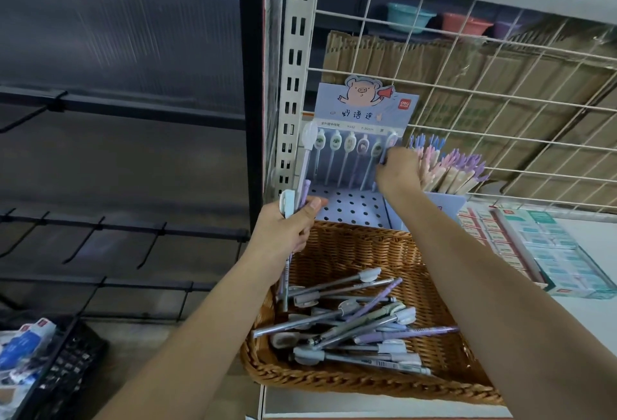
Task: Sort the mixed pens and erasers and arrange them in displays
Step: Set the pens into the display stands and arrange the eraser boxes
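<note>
White store shelving with a wire grid at its back frames the work; we take the wicker basket on the shelf as reference. Loose pens lie crisscrossed inside the basket, a fair pile not yet sorted. Just behind the basket stands the pen display, with a perforated base and a pig-printed card; a row of capped pens is upright along its back, and the front holes are vacant. Left hand, at the basket's far left corner, is closed round a small bunch of pens, caps up. Right hand, behind the basket at the display's right end, has its fingers curled on one pen in the back row. Eraser boxes sit to the right of the basket. Handling judgement: the pens look light, stiff and smooth-barrelled, so a bunch may slip in the fist. The broad flat caps probably make them top-heavy. We would pinch each at mid-barrel below the cap, tip down, to steer it into a hole. Breakage risk seems low, though the caps may pull off.
</note>
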